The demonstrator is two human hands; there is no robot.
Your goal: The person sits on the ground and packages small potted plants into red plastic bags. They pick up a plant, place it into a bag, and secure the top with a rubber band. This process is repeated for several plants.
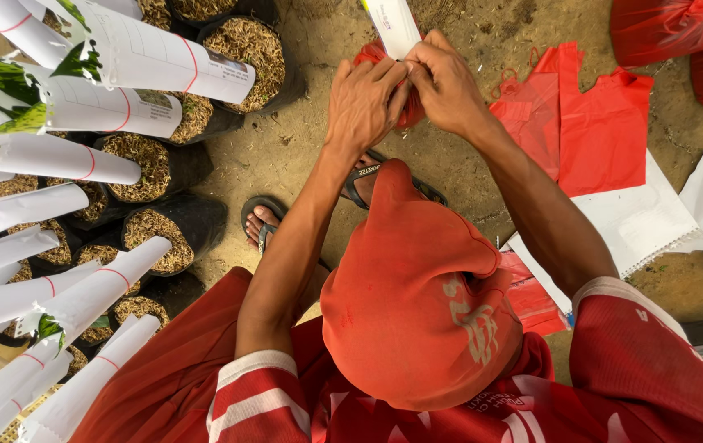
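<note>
Over bare dirt ground (286,156), left hand (364,102) and right hand (445,82) pinch, seemingly, a red bag (372,53); potted seedlings (150,164) beside.

red bags (601,123): thin glossy plastic | sleeves (56,156): matt paper, seemingly | ground (302,139): rough dirt

Single overhead view, looking almost straight down from above the person's head onto the dirt ground (302,156). The red head covering (417,295) fills the lower centre at close range; both arms extend toward the top edge, where the hands (404,90) meet. Potted plants wrapped in white paper (81,156) line the left side, red plastic bags (589,123) the right.
</note>
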